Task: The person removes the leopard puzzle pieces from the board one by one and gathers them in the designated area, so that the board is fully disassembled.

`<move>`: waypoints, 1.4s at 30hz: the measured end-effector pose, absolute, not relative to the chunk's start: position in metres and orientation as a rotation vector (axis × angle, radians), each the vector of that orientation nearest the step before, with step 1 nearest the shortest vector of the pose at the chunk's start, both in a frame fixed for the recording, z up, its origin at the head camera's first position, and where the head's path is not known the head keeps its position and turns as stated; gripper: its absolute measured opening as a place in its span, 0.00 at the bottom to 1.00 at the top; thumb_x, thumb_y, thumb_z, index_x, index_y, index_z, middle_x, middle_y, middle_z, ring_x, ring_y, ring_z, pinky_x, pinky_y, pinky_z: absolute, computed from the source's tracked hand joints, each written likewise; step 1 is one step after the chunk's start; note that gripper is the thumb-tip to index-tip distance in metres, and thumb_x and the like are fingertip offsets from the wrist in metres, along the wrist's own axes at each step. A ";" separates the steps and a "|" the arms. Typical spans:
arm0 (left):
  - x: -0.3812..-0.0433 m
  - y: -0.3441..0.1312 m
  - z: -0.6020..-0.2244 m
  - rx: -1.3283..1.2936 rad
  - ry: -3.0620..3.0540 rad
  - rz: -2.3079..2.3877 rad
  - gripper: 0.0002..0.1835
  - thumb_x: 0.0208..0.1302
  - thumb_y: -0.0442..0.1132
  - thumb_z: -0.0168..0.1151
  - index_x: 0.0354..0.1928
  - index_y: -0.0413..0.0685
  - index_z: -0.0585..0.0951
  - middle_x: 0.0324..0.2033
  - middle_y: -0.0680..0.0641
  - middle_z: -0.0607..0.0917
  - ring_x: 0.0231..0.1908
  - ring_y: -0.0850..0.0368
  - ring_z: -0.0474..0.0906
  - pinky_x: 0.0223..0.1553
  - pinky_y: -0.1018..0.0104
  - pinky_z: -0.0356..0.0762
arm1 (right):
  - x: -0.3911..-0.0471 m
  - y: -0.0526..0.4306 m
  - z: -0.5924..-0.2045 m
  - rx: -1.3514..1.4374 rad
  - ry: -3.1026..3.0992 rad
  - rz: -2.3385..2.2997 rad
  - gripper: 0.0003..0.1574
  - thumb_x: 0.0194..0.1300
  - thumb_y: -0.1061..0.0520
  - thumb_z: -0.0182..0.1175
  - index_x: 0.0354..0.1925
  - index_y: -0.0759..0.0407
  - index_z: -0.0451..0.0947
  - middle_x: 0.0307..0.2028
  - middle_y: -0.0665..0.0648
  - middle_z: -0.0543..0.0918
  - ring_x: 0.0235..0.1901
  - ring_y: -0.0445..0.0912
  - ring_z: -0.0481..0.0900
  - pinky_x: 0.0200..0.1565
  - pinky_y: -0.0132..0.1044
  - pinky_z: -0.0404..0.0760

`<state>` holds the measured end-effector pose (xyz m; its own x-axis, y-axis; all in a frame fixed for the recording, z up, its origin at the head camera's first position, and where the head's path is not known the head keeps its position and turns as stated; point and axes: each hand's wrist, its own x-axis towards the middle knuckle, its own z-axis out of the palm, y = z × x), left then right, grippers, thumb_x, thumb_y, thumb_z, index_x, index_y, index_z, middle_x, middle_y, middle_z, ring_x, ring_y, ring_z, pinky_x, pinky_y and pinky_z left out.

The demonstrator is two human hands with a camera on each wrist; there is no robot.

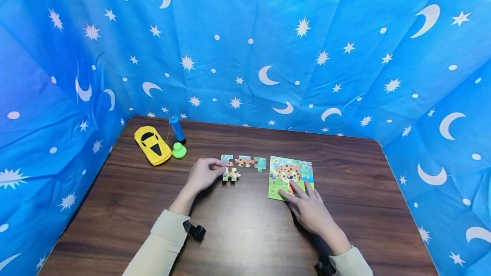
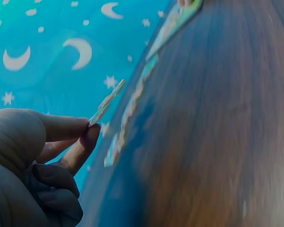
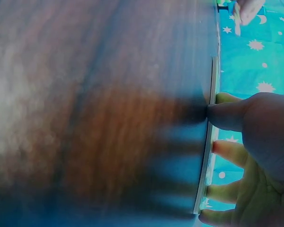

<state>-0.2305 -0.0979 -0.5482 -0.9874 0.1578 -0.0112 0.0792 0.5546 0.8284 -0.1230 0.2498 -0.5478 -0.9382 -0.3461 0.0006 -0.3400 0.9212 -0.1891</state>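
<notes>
My left hand [image 1: 205, 174] pinches a jigsaw puzzle piece [image 1: 231, 174] between thumb and fingertip. In the left wrist view that piece [image 2: 108, 101] is seen nearly edge-on, raised off the table, with the other fingers curled below. Just beyond it, three more jigsaw pieces [image 1: 244, 161] lie in a row on the table. To their right is a square puzzle board [image 1: 277, 166] with a spotted leopard cub picture. My right hand [image 1: 310, 211] rests on the lower part of the board with fingers spread, hiding some of the picture; the right wrist view shows its fingertips along the board's edge.
At the back left of the dark wooden table [image 1: 238, 229] are a yellow toy car [image 1: 152, 145], a blue cylinder [image 1: 177, 129] and a small green knobbed object [image 1: 179, 150]. A blue curtain [image 1: 230, 54] with moons and stars surrounds the table's back and sides.
</notes>
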 end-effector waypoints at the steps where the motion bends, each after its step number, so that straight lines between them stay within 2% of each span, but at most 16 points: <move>1: -0.231 -0.102 -0.550 0.188 2.697 1.416 0.05 0.66 0.42 0.73 0.42 0.52 0.92 0.31 0.57 0.90 0.34 0.61 0.85 0.47 0.52 0.79 | -0.123 0.250 -0.548 -0.545 3.049 -0.290 0.28 0.74 0.55 0.64 0.69 0.38 0.78 0.74 0.64 0.68 0.69 0.79 0.60 0.60 0.76 0.66; 7: -0.234 -0.113 -0.558 0.132 2.697 1.336 0.05 0.67 0.43 0.73 0.41 0.53 0.92 0.30 0.57 0.89 0.33 0.61 0.83 0.45 0.53 0.77 | -0.123 0.251 -0.549 -0.561 3.066 -0.292 0.29 0.73 0.56 0.65 0.69 0.39 0.78 0.73 0.64 0.69 0.69 0.79 0.61 0.59 0.76 0.67; 30: -0.237 -0.106 -0.559 0.114 2.843 1.140 0.04 0.69 0.47 0.70 0.40 0.62 0.91 0.31 0.60 0.86 0.34 0.60 0.80 0.39 0.55 0.75 | -0.124 0.252 -0.550 -0.563 3.057 -0.292 0.29 0.74 0.55 0.64 0.69 0.38 0.78 0.74 0.64 0.68 0.69 0.79 0.61 0.59 0.76 0.67; 35: -0.234 -0.099 -0.555 0.157 2.859 1.175 0.05 0.69 0.48 0.70 0.42 0.60 0.91 0.31 0.61 0.87 0.33 0.60 0.81 0.38 0.54 0.76 | -0.124 0.252 -0.550 -0.556 3.054 -0.296 0.29 0.74 0.54 0.64 0.70 0.38 0.77 0.74 0.63 0.67 0.69 0.78 0.61 0.60 0.76 0.65; 40: -0.231 -0.084 -0.548 0.251 2.833 1.242 0.06 0.70 0.47 0.70 0.43 0.58 0.91 0.33 0.61 0.87 0.35 0.60 0.82 0.40 0.55 0.77 | -0.123 0.258 -0.550 -0.568 3.091 -0.282 0.31 0.71 0.52 0.68 0.70 0.39 0.77 0.73 0.64 0.68 0.69 0.78 0.61 0.60 0.76 0.66; 42: -0.229 -0.076 -0.545 0.288 2.814 1.264 0.06 0.70 0.46 0.69 0.43 0.58 0.91 0.33 0.61 0.87 0.33 0.60 0.81 0.38 0.55 0.76 | -0.122 0.263 -0.549 -0.549 3.103 -0.269 0.32 0.70 0.51 0.69 0.70 0.39 0.77 0.73 0.65 0.68 0.70 0.78 0.61 0.60 0.76 0.66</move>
